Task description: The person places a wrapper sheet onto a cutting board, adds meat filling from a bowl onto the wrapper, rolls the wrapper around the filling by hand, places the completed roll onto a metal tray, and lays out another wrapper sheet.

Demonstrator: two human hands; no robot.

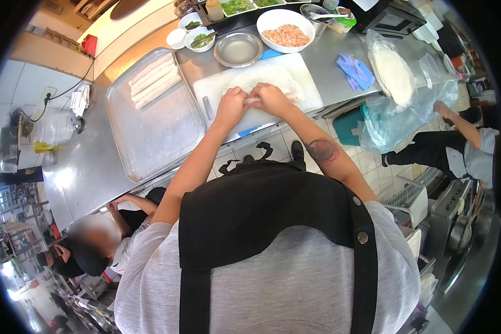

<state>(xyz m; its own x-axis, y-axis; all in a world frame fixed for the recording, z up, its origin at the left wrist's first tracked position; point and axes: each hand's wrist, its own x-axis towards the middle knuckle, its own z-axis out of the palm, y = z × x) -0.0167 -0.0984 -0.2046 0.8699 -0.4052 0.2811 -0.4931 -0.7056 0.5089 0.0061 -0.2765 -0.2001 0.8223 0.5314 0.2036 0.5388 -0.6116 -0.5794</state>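
While both hands meet over the board (pixel 210 88), we have a pinch: left hand (pixel 233 106) and right hand (pixel 271 99) side by side, fingers curled in with hardly a gap, a pale strip of wrapper (pixel 283 78) caught between them. How hard they squeeze, can't tell; the fingertips are partly hidden. Best play, I'd say: light, even pressure, both thumbs level, tucking the edge bit by bit so nothing tears. And where's the wrapper? Near edge right in the grip, the rest spread flat from eleven round to three o'clock! Pale rolls (pixel 154 80) lie on the tray (pixel 156 136) between nine and ten; the white bowl (pixel 265 21) sits at one.
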